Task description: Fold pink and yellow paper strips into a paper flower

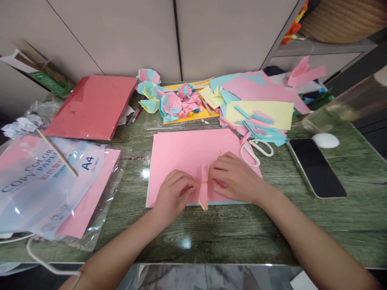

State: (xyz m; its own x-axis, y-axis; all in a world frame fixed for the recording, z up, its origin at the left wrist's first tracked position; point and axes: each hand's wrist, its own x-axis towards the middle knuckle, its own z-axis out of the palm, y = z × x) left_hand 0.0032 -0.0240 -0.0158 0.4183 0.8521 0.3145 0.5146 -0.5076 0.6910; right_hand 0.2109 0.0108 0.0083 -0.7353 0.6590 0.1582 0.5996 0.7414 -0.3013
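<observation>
Left hand [173, 194] and right hand [234, 177] each pinch a folded pink paper bundle [204, 196], cinched mid-length by a thin yellow tie, just above the large pink sheet [181, 149]. Risk, as I judge it: if either pinch loosens, the tie slips and the folds spring open.

I see a green wood-grain bench [211, 229]. On it lies a pink sheet [181, 153] at centre, with white-handled scissors [256, 151] and a phone [316, 167] to its right. A red paper pack [93, 105] and a copy-paper bag [45, 181] lie left, coloured scraps [260, 108] behind.
</observation>
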